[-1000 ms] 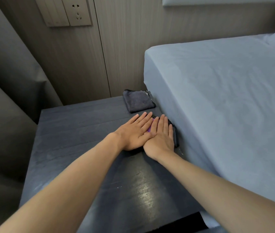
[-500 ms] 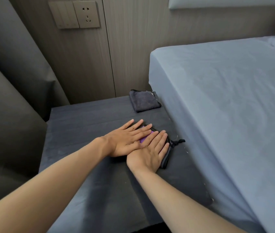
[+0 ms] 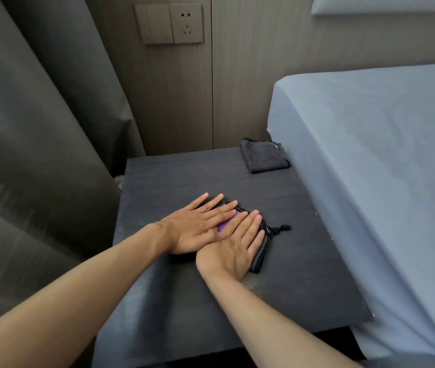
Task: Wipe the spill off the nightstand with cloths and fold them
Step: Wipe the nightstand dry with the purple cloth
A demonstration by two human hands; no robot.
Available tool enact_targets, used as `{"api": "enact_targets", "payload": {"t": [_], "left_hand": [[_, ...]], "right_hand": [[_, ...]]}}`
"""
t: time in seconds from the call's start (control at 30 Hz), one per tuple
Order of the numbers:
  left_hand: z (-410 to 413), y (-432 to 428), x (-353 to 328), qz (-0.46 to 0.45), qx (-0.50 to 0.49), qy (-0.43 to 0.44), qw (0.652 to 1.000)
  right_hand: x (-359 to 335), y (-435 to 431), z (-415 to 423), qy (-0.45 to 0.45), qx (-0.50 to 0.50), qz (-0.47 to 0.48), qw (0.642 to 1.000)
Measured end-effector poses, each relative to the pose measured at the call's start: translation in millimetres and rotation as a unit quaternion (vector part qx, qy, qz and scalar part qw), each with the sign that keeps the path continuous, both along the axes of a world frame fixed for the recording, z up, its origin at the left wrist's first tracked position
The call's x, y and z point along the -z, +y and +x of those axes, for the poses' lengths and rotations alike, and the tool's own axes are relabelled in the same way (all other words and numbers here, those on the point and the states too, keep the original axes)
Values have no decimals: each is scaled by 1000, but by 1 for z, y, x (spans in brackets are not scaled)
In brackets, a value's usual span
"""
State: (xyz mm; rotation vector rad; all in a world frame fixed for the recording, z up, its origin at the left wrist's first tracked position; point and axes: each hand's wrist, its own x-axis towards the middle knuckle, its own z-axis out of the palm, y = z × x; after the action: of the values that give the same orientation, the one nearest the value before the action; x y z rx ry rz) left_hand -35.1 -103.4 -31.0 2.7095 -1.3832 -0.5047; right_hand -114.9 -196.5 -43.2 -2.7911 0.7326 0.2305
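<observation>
Mid-frame: left hand point(image 3: 200, 227) and right hand point(image 3: 233, 245), fingers spread flat, press a folded purple cloth with dark edging point(image 3: 260, 248) onto the dark wooden bench point(image 3: 304, 261). Folded dark grey cloth point(image 3: 264, 159) at bench's upper-right corner.

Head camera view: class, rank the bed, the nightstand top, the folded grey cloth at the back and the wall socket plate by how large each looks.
1. Bed, cut off by the frame.
2. Nightstand top.
3 and 4. Folded grey cloth and wall socket plate look alike in size; unranked, since they sit at different distances.
</observation>
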Motion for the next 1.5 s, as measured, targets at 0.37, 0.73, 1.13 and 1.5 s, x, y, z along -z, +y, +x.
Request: {"api": "enact_targets", "payload": {"t": [0.37,0.73,1.13,1.5], "left_hand": [[-21,76,-1,19,-77,-16,997],[-56,122,6,-6,-179,-49,983],[-108,140,20,-48,-328,-93,939],[-145,105,27,-50,-466,-129,874]], "right_hand": [[-1,62,-6,11,-82,11,996],[6,93,-9,-37,-195,17,980],[10,101,-13,-56,-397,-23,916],[21,78,-9,-88,-538,-32,838]]}}
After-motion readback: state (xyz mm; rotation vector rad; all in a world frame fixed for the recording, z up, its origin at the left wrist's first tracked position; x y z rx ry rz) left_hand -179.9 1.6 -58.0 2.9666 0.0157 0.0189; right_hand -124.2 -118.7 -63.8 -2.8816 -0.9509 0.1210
